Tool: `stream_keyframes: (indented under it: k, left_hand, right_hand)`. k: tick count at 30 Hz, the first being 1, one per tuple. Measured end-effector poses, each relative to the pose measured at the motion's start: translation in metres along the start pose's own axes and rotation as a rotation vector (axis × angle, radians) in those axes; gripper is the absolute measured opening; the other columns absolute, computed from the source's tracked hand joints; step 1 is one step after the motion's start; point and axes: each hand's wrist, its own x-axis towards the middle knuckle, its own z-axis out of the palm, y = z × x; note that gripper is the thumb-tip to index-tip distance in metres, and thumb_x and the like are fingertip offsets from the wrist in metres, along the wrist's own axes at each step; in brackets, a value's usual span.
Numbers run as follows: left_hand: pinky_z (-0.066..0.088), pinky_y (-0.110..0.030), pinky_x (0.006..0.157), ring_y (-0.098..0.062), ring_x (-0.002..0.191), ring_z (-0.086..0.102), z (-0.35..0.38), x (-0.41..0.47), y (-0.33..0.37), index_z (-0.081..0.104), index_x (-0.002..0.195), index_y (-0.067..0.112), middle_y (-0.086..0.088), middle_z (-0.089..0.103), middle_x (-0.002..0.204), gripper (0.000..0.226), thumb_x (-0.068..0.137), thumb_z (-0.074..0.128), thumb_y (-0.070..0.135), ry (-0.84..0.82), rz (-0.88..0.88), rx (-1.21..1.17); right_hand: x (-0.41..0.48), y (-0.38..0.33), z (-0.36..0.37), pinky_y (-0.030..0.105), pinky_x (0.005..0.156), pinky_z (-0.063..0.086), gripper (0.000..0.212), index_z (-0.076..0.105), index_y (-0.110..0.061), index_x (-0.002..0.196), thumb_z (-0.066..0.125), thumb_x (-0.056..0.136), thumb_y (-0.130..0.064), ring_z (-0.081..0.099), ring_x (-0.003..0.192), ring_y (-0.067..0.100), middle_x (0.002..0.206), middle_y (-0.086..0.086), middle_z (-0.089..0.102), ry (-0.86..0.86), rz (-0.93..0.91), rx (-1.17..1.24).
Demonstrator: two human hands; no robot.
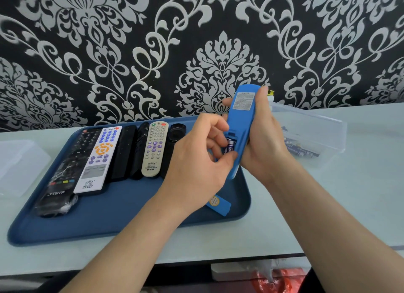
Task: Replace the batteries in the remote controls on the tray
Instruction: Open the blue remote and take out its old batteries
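My right hand (264, 139) grips a blue remote (241, 115), back side up, tilted above the right end of the blue tray (122, 216). Its battery compartment is uncovered and a purple battery (230, 146) sits in it. My left hand (196, 166) pinches that battery with thumb and fingertips. The blue battery cover (218, 204) lies on the tray below my hands. Several other remotes lie side by side on the tray's left half: a black one (63, 172), a white one with orange keys (98, 159), a beige one (154, 148).
A clear plastic box (314, 131) holding several batteries stands on the table to the right of my hands. Another clear lid or box (19, 164) lies at the far left. The patterned wall rises just behind the table. The table's front edge is near me.
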Motion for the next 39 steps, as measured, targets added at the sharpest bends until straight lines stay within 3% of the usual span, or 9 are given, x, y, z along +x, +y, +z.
stream_keyframes:
  k: [5, 11, 16, 20, 26, 29, 33, 36, 39]
  left_hand:
    - [0.052, -0.022, 0.062, -0.009, 0.067, 0.057, 0.003, -0.003, -0.007, 0.073, 0.100, 0.019, 0.009, 0.060, 0.083, 0.026, 0.076, 0.074, 0.029, 0.059, 0.092, 0.250]
    - [0.054, -0.032, 0.064, -0.005, 0.059, 0.054, 0.007, -0.002, 0.002, 0.069, 0.077, 0.020, 0.013, 0.062, 0.061, 0.014, 0.074, 0.081, 0.026, 0.058, -0.363, -0.179]
    - [0.051, -0.027, 0.073, -0.001, 0.071, 0.064, 0.003, -0.004, 0.004, 0.065, 0.070, 0.022, 0.013, 0.068, 0.070, 0.015, 0.073, 0.081, 0.021, 0.085, -0.271, -0.065]
    - [0.057, -0.035, 0.075, -0.018, 0.072, 0.067, 0.001, -0.001, -0.002, 0.063, 0.076, 0.020, 0.000, 0.069, 0.074, 0.024, 0.068, 0.083, 0.009, 0.065, -0.294, -0.201]
    - [0.050, -0.019, 0.055, -0.010, 0.059, 0.062, -0.026, 0.007, -0.001, 0.068, 0.074, 0.012, -0.001, 0.068, 0.065, 0.013, 0.076, 0.074, 0.001, -0.017, -0.354, -0.381]
    - [0.053, -0.025, 0.056, -0.015, 0.059, 0.064, -0.035, 0.004, -0.011, 0.069, 0.073, 0.013, -0.002, 0.070, 0.064, 0.012, 0.083, 0.071, 0.006, -0.257, -0.424, -0.206]
    - [0.053, -0.030, 0.067, -0.005, 0.065, 0.061, -0.023, -0.004, -0.020, 0.071, 0.082, 0.022, 0.008, 0.068, 0.071, 0.008, 0.086, 0.066, 0.026, -0.239, 0.006, 0.463]
    - [0.051, -0.028, 0.061, -0.008, 0.068, 0.059, -0.025, -0.002, -0.013, 0.071, 0.085, 0.015, 0.007, 0.064, 0.078, 0.007, 0.081, 0.065, 0.015, -0.052, 0.207, 0.338]
    - [0.053, -0.028, 0.061, -0.012, 0.075, 0.059, -0.022, -0.004, -0.008, 0.071, 0.090, 0.012, 0.004, 0.064, 0.089, 0.009, 0.081, 0.069, 0.015, -0.076, 0.288, 0.267]
  right_hand:
    - [0.000, -0.003, -0.002, 0.030, 0.061, 0.050, 0.068, 0.061, -0.004, 0.102, 0.028, 0.099, -0.063, 0.052, 0.061, 0.019, 0.068, 0.008, 0.053, 0.003, -0.042, 0.070]
    - [-0.010, 0.001, 0.009, 0.032, 0.065, 0.051, 0.062, 0.063, -0.005, 0.098, 0.026, 0.103, -0.054, 0.056, 0.066, 0.020, 0.071, 0.009, 0.056, 0.016, -0.290, -0.296]
    - [-0.015, 0.009, 0.013, 0.026, 0.065, 0.048, 0.061, 0.056, 0.012, 0.102, 0.027, 0.105, -0.042, 0.053, 0.069, 0.017, 0.075, 0.009, 0.053, -0.012, -0.447, -0.455]
    - [-0.018, 0.014, 0.014, 0.035, 0.061, 0.042, 0.062, 0.053, 0.015, 0.097, 0.028, 0.103, -0.042, 0.047, 0.068, 0.019, 0.073, 0.022, 0.047, -0.039, -0.535, -0.542]
    - [-0.010, 0.007, 0.008, 0.032, 0.064, 0.051, 0.061, 0.064, -0.003, 0.094, 0.026, 0.103, -0.051, 0.055, 0.065, 0.017, 0.070, 0.007, 0.055, 0.066, -0.397, -0.307]
    - [-0.003, -0.005, -0.003, 0.031, 0.061, 0.051, 0.065, 0.065, -0.007, 0.095, 0.028, 0.099, -0.061, 0.055, 0.060, 0.018, 0.067, 0.005, 0.056, 0.135, -0.146, -0.007]
    - [0.000, -0.010, -0.012, 0.028, 0.060, 0.052, 0.068, 0.064, -0.006, 0.100, 0.032, 0.097, -0.065, 0.056, 0.061, 0.020, 0.069, 0.007, 0.055, 0.108, -0.005, 0.178]
    - [0.001, -0.007, -0.012, 0.029, 0.059, 0.052, 0.069, 0.064, -0.005, 0.100, 0.032, 0.097, -0.065, 0.056, 0.059, 0.020, 0.069, 0.007, 0.055, 0.071, 0.027, 0.186]
    - [0.001, -0.005, -0.009, 0.029, 0.059, 0.052, 0.070, 0.064, -0.004, 0.099, 0.030, 0.097, -0.066, 0.056, 0.058, 0.019, 0.069, 0.008, 0.055, 0.028, 0.056, 0.169]
